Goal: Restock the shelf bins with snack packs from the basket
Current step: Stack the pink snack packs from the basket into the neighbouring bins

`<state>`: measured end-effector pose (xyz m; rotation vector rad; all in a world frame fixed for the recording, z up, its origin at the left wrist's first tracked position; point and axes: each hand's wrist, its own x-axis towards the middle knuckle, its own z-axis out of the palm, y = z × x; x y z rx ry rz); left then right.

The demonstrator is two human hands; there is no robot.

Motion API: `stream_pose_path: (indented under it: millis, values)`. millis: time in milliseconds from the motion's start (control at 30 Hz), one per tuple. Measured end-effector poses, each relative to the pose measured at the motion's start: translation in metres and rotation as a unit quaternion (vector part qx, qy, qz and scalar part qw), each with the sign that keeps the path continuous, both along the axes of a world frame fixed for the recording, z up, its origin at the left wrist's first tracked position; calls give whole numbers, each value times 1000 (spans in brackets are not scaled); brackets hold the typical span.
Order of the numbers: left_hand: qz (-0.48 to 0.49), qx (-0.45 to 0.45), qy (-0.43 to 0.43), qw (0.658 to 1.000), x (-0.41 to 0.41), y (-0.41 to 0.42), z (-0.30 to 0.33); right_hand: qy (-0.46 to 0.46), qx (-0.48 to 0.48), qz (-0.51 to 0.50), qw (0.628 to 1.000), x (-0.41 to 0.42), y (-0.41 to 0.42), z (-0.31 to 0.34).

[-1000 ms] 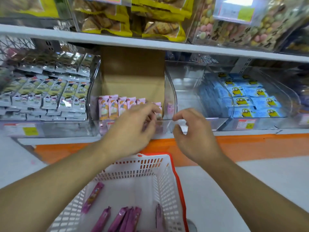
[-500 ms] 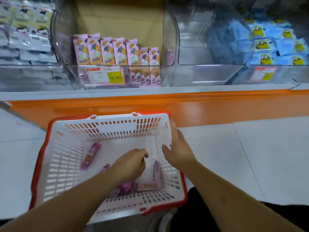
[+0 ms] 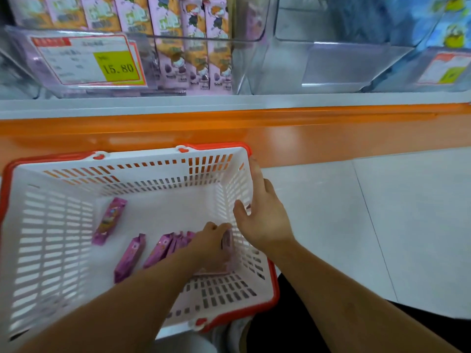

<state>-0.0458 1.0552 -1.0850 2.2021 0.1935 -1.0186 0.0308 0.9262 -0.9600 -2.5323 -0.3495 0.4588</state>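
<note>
Several purple snack packs (image 3: pixel 130 256) lie loose on the floor of the white, red-rimmed basket (image 3: pixel 51 238), which sits on the pale floor below the shelf. Left hand (image 3: pixel 211 247) reaches down among them with fingers curled round a pack near the basket's right wall. Right hand (image 3: pixel 265 220) grips that wall's rim, thumb inside. Above, a clear shelf bin (image 3: pixel 244 47) holds upright pink packs behind a price tag (image 3: pixel 89 61) reading 15.80.
</note>
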Motion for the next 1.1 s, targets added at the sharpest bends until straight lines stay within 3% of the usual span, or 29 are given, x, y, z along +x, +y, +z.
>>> stream_pose_path:
  millis: [200,433,667,833,900,1000,1100]
  values:
    - [121,-10,-52,991,-5,-4,2,7,-12,3,1000,1,1,2]
    - [299,-62,-79,949,-1,22,40,3,-35,2,999,0,3,3]
    - [250,-111,-110,956,20,81,144,47,-24,-3,999,-6,8,28]
    - [210,-123,-205,948,30,105,236,70,-147,56,985,9,24,87]
    - [185,-119,-243,945,29,112,274,92,-101,87,987,21,38,131]
    - [191,-144,-286,928,27,118,323,150,67,119,979,30,55,200]
    - [222,-157,-325,906,26,120,355,130,183,161,961,30,58,250]
